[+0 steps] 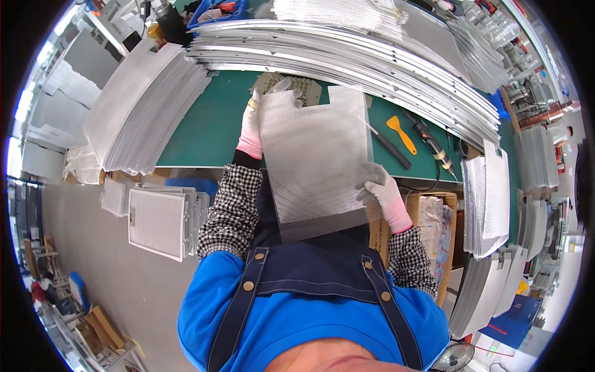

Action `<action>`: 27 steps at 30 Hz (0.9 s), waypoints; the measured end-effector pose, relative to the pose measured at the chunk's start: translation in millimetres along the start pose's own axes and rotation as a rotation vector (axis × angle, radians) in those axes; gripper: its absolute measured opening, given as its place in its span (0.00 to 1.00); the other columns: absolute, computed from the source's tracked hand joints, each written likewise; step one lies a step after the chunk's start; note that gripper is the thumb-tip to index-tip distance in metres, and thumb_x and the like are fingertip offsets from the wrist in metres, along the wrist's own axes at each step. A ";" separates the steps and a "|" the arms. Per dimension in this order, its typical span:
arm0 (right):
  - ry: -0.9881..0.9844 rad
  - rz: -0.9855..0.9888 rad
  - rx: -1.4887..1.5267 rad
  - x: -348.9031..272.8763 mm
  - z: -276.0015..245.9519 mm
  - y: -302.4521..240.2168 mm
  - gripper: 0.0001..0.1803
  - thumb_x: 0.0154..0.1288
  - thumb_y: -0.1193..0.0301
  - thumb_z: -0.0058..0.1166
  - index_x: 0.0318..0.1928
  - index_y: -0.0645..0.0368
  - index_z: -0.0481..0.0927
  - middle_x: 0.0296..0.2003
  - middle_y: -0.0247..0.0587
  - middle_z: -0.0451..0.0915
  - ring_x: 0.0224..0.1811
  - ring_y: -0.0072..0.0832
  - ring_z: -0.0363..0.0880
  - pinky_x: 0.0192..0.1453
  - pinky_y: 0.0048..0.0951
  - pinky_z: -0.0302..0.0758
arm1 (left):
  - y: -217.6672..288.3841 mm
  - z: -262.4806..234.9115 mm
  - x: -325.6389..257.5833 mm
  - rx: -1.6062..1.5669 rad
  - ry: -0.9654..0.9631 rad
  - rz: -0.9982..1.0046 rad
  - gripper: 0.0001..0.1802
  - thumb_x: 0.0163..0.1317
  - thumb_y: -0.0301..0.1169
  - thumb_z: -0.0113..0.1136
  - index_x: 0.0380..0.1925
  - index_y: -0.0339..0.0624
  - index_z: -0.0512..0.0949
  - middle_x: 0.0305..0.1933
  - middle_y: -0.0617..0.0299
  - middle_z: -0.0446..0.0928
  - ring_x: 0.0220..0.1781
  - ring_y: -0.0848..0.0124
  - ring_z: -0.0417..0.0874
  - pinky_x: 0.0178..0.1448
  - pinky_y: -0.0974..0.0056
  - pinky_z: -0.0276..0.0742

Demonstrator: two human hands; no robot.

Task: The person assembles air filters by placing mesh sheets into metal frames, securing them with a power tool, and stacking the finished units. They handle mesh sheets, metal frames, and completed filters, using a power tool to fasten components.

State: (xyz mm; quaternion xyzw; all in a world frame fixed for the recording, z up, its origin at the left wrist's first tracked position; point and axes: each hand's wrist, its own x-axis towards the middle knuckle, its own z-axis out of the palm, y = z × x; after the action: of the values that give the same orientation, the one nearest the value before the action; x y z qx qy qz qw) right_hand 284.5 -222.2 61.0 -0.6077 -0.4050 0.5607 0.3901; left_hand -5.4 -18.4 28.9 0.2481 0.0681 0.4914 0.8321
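A silvery metal mesh sheet (316,155) with a notch in its far edge is held up in front of me, over the near edge of the green table. My left hand (251,127), in a white and pink glove, grips its far left corner, with some fingers behind the mesh. On the right edge, lower down, my gloved right hand (385,193) has its fingers closed. Just past the sheet lies a beige block of ridged small parts (310,91), partly hidden by the left hand and the mesh.
On the green table (198,124), right of the sheet, lie a dark-handled tool (393,152), a yellow scraper (401,134) and a power screwdriver (432,142). Long metal strips (347,53) are stacked behind. Mesh stacks stand left (145,105) and right (486,198). Framed panels (158,223) stand below left.
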 end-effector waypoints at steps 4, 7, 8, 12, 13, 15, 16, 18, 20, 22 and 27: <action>-0.058 -0.018 -0.593 23.4 -48.7 -40.5 0.23 0.68 0.71 0.55 0.61 0.66 0.76 0.47 0.50 0.85 0.43 0.32 0.86 0.51 0.31 0.83 | -2.6 -3.1 1.8 0.001 0.091 -0.018 0.50 0.65 0.63 0.61 0.73 0.38 0.59 0.57 0.45 0.76 0.56 0.53 0.79 0.63 0.48 0.79; 0.360 -0.405 -0.762 89.7 -102.9 -117.0 0.22 0.71 0.63 0.57 0.58 0.67 0.79 0.50 0.55 0.85 0.54 0.42 0.84 0.62 0.36 0.77 | -8.7 3.6 4.4 -0.014 0.161 -0.059 0.48 0.66 0.63 0.59 0.73 0.40 0.60 0.58 0.46 0.76 0.56 0.54 0.79 0.63 0.49 0.78; 0.376 -0.531 -0.770 118.2 -109.8 -166.2 0.25 0.71 0.60 0.57 0.60 0.66 0.78 0.53 0.55 0.84 0.59 0.42 0.82 0.65 0.36 0.75 | -7.7 1.2 4.0 -0.012 0.196 -0.060 0.48 0.66 0.63 0.59 0.73 0.40 0.61 0.58 0.46 0.76 0.57 0.55 0.79 0.63 0.49 0.78; 0.522 -0.819 -0.685 251.6 -108.9 -273.5 0.38 0.69 0.53 0.58 0.71 0.65 0.67 0.66 0.58 0.74 0.69 0.47 0.73 0.73 0.38 0.69 | -8.8 -30.4 4.0 0.057 0.082 -0.012 0.44 0.73 0.64 0.45 0.74 0.39 0.61 0.61 0.45 0.75 0.59 0.56 0.79 0.65 0.49 0.77; 0.621 -0.697 -0.766 281.0 -102.1 -286.7 0.42 0.68 0.51 0.59 0.73 0.64 0.63 0.66 0.58 0.74 0.70 0.48 0.72 0.74 0.40 0.68 | -9.5 -32.8 6.0 0.056 0.070 -0.011 0.44 0.72 0.64 0.45 0.73 0.39 0.62 0.61 0.45 0.75 0.58 0.56 0.79 0.65 0.49 0.77; 0.709 -0.484 -0.859 303.4 -86.9 -299.2 0.49 0.66 0.49 0.60 0.76 0.64 0.55 0.66 0.59 0.74 0.70 0.49 0.72 0.74 0.41 0.68 | -10.9 -27.8 11.1 0.039 0.087 -0.031 0.44 0.72 0.64 0.47 0.72 0.38 0.63 0.60 0.45 0.75 0.57 0.55 0.78 0.63 0.49 0.78; 0.678 -0.402 -0.886 304.6 -71.8 -302.3 0.52 0.64 0.48 0.61 0.77 0.65 0.52 0.66 0.59 0.73 0.70 0.49 0.72 0.74 0.41 0.68 | -10.8 -25.9 9.9 0.045 0.082 -0.036 0.44 0.72 0.64 0.47 0.72 0.38 0.64 0.59 0.45 0.75 0.56 0.55 0.78 0.63 0.49 0.78; 0.768 -0.444 -0.947 299.6 -59.7 -307.3 0.50 0.62 0.53 0.64 0.75 0.67 0.55 0.65 0.58 0.75 0.67 0.48 0.76 0.70 0.41 0.72 | -10.8 -23.8 8.8 0.051 0.077 -0.043 0.43 0.72 0.64 0.47 0.71 0.38 0.65 0.59 0.45 0.75 0.55 0.54 0.78 0.62 0.49 0.78; 0.917 -0.555 -0.916 295.6 -52.9 -310.1 0.48 0.61 0.56 0.65 0.74 0.67 0.58 0.63 0.57 0.77 0.66 0.47 0.77 0.68 0.41 0.75 | -11.5 -23.1 9.6 0.060 0.106 -0.047 0.44 0.71 0.65 0.46 0.70 0.37 0.66 0.58 0.46 0.75 0.55 0.54 0.78 0.61 0.49 0.79; 0.427 -0.856 -0.403 276.0 -60.3 -308.7 0.34 0.64 0.69 0.63 0.69 0.67 0.68 0.60 0.52 0.79 0.57 0.37 0.82 0.63 0.34 0.77 | -9.3 -22.6 2.1 0.054 0.140 -0.042 0.45 0.71 0.66 0.46 0.70 0.37 0.66 0.58 0.46 0.75 0.55 0.54 0.78 0.61 0.49 0.79; 0.171 -0.726 0.209 262.6 -99.5 -258.0 0.25 0.70 0.77 0.57 0.66 0.61 0.72 0.55 0.44 0.81 0.55 0.32 0.82 0.60 0.35 0.79 | -11.5 -20.1 9.8 0.081 0.120 -0.091 0.47 0.70 0.66 0.48 0.72 0.36 0.63 0.62 0.44 0.74 0.58 0.54 0.78 0.64 0.51 0.78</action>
State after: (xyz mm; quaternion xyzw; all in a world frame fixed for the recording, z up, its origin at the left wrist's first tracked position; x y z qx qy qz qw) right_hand 381.0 114.8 211.2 -0.4263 -0.5007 0.3717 0.6553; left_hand 1.4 -7.6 7.2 0.2484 0.1490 0.4641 0.8371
